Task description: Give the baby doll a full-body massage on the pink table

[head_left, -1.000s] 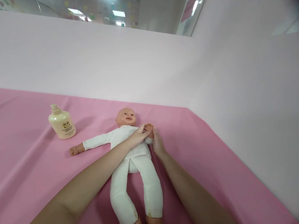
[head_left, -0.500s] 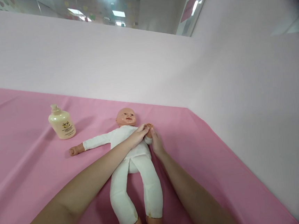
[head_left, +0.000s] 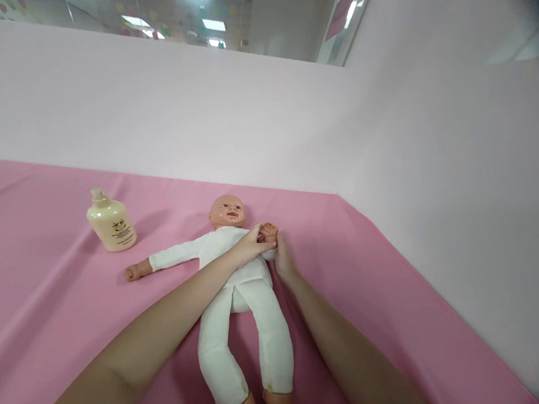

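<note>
A baby doll point(head_left: 237, 293) with a white cloth body and a bald plastic head lies on its back. Across its chest reaches my left hand point(head_left: 250, 244), its fingers and thumb wrapped round the wrist of the doll's raised hand point(head_left: 269, 231) on the right side. My right hand point(head_left: 284, 257) is on the other side of that small hand, its fingertips touching or very close to it; most of its fingers are hidden behind. The doll's other arm point(head_left: 175, 255) stretches out flat to the left.
A cream pump bottle point(head_left: 113, 225) with a printed label stands left of the doll. Pink cloth point(head_left: 48, 259) covers the table. White wall point(head_left: 157, 105) rises behind and to the right, with a window or mirror point(head_left: 277, 19) above.
My left thumb has moved down from the doll's palm to its wrist. My right thumb has drawn off the palm towards the edge, so more of the doll's hand shows.
</note>
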Demonstrator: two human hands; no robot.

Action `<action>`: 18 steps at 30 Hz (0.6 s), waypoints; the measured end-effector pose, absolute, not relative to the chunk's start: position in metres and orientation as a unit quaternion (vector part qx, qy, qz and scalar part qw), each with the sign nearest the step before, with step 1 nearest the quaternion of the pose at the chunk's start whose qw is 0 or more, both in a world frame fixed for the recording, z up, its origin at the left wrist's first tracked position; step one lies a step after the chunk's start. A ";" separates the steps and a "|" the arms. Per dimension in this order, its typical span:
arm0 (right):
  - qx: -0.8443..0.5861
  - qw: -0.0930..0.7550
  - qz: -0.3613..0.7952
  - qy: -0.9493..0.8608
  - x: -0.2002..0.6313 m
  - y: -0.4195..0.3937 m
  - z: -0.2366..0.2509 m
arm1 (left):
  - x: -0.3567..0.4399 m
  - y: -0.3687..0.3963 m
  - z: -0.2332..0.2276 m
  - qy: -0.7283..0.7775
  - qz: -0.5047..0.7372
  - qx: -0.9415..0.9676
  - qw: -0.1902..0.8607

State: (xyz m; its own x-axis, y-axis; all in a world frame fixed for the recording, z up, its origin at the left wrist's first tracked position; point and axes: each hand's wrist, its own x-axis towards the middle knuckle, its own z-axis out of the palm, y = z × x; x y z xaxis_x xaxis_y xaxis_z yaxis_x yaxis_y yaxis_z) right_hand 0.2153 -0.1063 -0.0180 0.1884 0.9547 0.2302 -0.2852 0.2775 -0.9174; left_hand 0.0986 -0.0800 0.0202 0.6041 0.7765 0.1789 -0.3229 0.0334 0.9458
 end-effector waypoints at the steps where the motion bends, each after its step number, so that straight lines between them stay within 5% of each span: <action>1: -0.384 0.671 0.466 -0.429 0.216 -0.106 -0.019 | 0.099 -0.080 0.020 0.196 0.401 0.570 0.690; 18: -0.401 0.686 0.452 -0.405 0.217 -0.100 -0.021 | 0.099 -0.079 0.020 0.201 0.418 0.572 0.677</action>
State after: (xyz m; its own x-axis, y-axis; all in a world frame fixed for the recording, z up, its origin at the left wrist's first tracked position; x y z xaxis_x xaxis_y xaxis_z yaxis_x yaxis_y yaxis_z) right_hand 0.2172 -0.1002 -0.0208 0.2636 0.9452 0.1928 -0.2967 0.2696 -0.9161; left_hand 0.0992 -0.0792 0.0201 0.5703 0.7954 0.2054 -0.3352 -0.0030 0.9421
